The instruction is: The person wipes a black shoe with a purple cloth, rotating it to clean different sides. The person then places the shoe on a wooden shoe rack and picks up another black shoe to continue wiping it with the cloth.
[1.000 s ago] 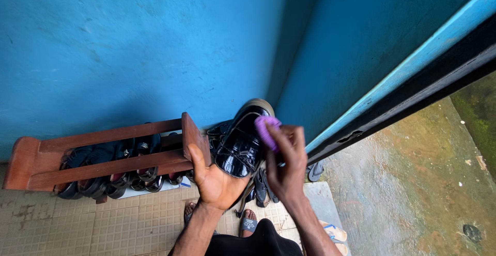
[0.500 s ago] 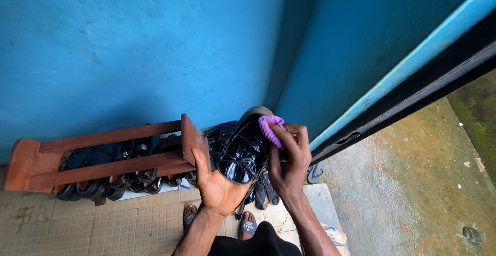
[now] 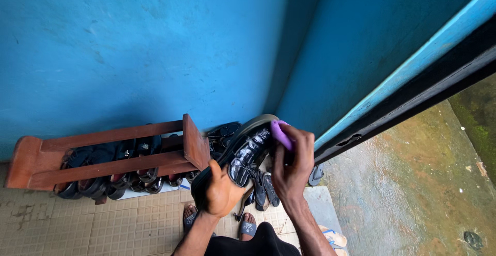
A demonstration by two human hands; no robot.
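My left hand [image 3: 219, 191] grips the glossy black shoe [image 3: 247, 150] just right of the wooden rack [image 3: 111, 155], right-hand [image 3: 292, 165] fingers pinching a purple cloth [image 3: 281, 133] against it.

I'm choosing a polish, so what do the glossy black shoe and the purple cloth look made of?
The glossy black shoe, held in the left hand, looks like patent or polished leather: bright mirror-like highlights. The purple cloth, under the right hand, looks like a soft ribbed fabric, possibly microfibre.
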